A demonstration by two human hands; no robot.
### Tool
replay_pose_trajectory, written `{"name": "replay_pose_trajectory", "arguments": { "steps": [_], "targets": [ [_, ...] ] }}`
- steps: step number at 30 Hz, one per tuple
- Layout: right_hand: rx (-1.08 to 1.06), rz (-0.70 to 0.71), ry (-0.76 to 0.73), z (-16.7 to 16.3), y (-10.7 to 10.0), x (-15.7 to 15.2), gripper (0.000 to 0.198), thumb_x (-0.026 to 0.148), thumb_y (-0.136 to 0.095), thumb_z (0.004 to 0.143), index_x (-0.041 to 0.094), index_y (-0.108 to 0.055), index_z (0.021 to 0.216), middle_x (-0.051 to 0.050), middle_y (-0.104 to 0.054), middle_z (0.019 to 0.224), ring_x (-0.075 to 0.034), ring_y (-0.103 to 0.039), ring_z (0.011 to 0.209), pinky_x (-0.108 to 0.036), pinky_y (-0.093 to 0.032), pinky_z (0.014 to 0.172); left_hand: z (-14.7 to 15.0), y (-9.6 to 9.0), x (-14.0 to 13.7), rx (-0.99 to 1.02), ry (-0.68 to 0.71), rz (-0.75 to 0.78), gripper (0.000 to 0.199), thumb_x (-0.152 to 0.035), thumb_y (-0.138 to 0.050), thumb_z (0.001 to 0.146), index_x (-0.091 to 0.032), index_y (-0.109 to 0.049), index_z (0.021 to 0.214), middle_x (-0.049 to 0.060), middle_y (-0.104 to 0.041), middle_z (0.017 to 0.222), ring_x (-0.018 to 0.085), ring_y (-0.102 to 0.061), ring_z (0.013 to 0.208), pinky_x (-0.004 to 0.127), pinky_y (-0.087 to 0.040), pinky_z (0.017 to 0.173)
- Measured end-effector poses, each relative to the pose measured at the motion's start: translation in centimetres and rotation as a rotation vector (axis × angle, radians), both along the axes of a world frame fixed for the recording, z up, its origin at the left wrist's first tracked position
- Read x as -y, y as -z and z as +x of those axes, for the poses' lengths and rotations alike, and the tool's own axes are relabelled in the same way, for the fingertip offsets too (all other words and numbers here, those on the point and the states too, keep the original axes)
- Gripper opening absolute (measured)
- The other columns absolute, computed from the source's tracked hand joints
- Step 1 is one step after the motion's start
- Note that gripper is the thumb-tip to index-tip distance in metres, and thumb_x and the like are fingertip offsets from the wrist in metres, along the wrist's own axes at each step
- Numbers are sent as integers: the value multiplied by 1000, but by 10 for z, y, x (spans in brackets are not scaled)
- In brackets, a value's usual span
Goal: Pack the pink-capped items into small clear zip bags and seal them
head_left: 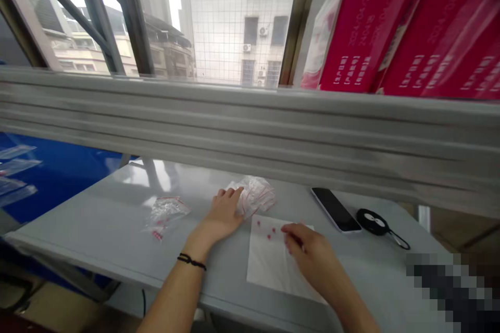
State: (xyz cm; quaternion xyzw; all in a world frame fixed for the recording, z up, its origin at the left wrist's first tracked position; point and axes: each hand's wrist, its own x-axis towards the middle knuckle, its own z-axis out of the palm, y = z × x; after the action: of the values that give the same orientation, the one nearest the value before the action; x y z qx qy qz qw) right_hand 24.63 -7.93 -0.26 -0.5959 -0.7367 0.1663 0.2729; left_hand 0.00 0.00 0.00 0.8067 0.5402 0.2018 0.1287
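Observation:
My left hand (pixel 222 217), with a black cord bracelet on its wrist, reaches to a crumpled pile of clear zip bags (pixel 258 195). Its fingers are stretched out and apart, touching or just beside the pile's left edge. Over the right part of a white paper sheet (pixel 265 268) is my right hand (pixel 307 244), fingers curled and pressed together; what is between them, if anything, is hidden. Several small red pieces (pixel 269 237) lie on the sheet left of the right fingertips. Further left rests a clear zip bag (pixel 167 210) with small red pieces in one corner.
A smartphone (pixel 336 209) and a round black case with a strap (pixel 374 221) lie on the right of the grey table (pixel 97 218). A wide grey ledge (pixel 234 125) crosses above the table's back, with red boxes (pixel 375 26) on it. More bags (pixel 15 169) sit on a blue surface at left.

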Motion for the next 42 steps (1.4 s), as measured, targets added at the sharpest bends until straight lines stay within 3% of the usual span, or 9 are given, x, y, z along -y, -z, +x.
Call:
{"name": "replay_pose_trajectory", "arguments": {
  "steps": [5,8,12,17,24,33,37,42],
  "targets": [
    [207,163,-29,-21,15,-6,32,13,-48,95,21,-72,114,-8,-71,112,-26,-61,105,-39,-46,93,-8,2,14,125,-7,53,47,-14,-59,80,-18,-57,126,10,-63,117,28,-53,112,41,-41,101],
    [298,182,-33,-25,15,-7,25,17,-55,95,26,-74,110,-5,-72,110,-27,-59,104,-41,-44,88,-12,0,36,356,43,81,35,-16,-60,83,-21,-58,118,7,-63,115,25,-54,112,38,-41,102],
    [345,178,-32,-26,14,-7,18,25,-61,95,29,-75,106,-4,-72,106,-27,-59,102,-41,-41,83,-10,-5,60,612,127,-83,33,-20,-61,85,-22,-59,118,5,-65,111,23,-59,108,35,-43,99],
    [308,165,-52,-25,17,-7,15,23,-61,95,25,-76,97,-5,-70,102,-26,-58,98,-39,-43,85,4,0,66,764,218,-229,48,-3,-49,81,-23,-60,124,3,-67,112,20,-61,110,34,-42,103],
    [204,203,-132,-22,21,-8,14,16,-61,92,22,-74,94,-7,-68,102,-24,-58,98,-38,-47,90,10,0,71,831,267,-332,39,-32,-67,89,-22,-58,125,6,-65,121,25,-57,117,39,-40,106],
    [195,205,-118,-21,20,-7,15,17,-60,93,23,-74,96,-6,-69,104,-24,-59,98,-37,-47,91,-4,5,75,1043,447,-587,62,-18,-69,84,-31,-49,141,3,-45,152,26,-34,145,43,-21,121],
    [227,217,-109,-22,20,-8,16,21,-61,93,23,-74,104,-7,-69,107,-25,-59,101,-38,-46,92,-5,7,75,1058,487,-567,61,-24,-73,84,-31,-50,141,4,-45,150,27,-33,145,43,-18,122],
    [250,201,-105,-25,19,-8,16,16,-60,93,22,-75,96,-7,-70,102,-24,-59,98,-36,-45,89,-2,2,73,933,439,-426,55,-32,-79,80,-26,-58,131,7,-57,127,28,-50,122,43,-35,110]
  ]
}}
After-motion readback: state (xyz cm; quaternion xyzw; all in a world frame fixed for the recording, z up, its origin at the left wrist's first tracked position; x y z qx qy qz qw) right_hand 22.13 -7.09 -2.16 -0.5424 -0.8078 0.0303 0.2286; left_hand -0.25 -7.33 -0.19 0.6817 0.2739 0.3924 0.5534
